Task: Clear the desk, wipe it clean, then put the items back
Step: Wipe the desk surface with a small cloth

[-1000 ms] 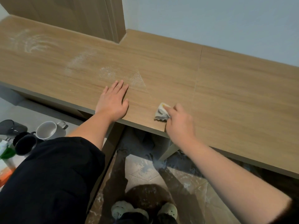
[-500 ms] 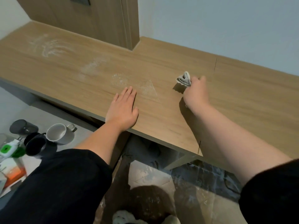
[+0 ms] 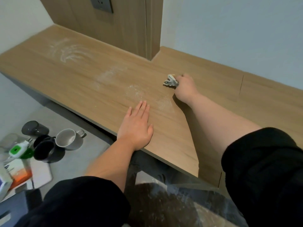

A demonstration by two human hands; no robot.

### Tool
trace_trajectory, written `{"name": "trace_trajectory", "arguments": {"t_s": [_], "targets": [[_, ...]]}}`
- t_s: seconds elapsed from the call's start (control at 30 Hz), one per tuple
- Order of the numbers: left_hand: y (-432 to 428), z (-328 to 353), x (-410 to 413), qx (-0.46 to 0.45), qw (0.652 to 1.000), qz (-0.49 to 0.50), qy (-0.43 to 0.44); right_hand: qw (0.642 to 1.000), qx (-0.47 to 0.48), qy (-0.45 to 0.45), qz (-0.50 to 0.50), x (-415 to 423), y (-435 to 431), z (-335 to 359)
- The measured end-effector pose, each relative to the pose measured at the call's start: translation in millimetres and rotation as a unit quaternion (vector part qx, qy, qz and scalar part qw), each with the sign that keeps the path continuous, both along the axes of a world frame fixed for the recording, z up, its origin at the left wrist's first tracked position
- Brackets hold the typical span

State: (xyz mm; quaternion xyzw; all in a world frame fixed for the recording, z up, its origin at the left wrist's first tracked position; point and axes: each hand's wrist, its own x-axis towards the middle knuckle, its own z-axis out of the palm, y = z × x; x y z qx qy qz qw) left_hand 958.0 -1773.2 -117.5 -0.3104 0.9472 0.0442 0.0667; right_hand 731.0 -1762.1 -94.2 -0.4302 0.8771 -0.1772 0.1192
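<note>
White powder smears point(image 3: 70, 52) remain at the wooden desk's point(image 3: 213, 95) left end. The left hand point(image 3: 136, 126) stays flat, open; the right hand point(image 3: 185, 86) – clutching the crumpled grey cloth point(image 3: 170, 81) – has swept from the front edge rearward, so wiping continues.

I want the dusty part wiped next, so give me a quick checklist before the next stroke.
1. Cloth gripped in right hand: ok.
2. Cloth touching the desk: cannot tell.
3. Left hand flat on the desk, bracing: ok.
4. Desk free of items: ok; white mug and black mug are on the floor.
5. White dust removed: not ok; more dust streaks far left.
</note>
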Motion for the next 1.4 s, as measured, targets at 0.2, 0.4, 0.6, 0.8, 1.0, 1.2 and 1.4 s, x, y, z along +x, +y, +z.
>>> {"name": "trace_trajectory", "arguments": {"t_s": [0.2,0.4,0.6,0.8,1.0,1.2,1.4], "targets": [[1.7,2.5,0.6,-0.003,1.000,0.003,-0.008,0.988,0.025,-0.043,0.145,7.6,3.5,4.5],[1.8,2.8,0.1,-0.004,1.000,0.004,-0.012,0.966,0.016,-0.085,0.244,44.1,81.9,5.2],[1.9,3.5,0.7,0.000,1.000,0.001,-0.010,0.985,-0.044,-0.108,0.125,27.6,68.9,19.2],[0.7,4.0,0.4,0.001,1.000,-0.003,-0.014,0.992,0.002,0.094,-0.089,-12.0,8.6,-11.8],[0.0,2.1,0.9,0.001,1.000,-0.005,-0.007,0.994,0.008,0.059,-0.094,-23.4,-39.9,-7.2],[-0.4,0.1,1.3,0.007,1.000,-0.007,0.007,0.998,0.027,0.045,-0.044,-22.4,-71.6,0.5],[0.3,-0.4,1.5,0.008,1.000,-0.004,0.011,0.994,0.008,-0.033,0.100,-7.2,-73.6,0.8]]}}
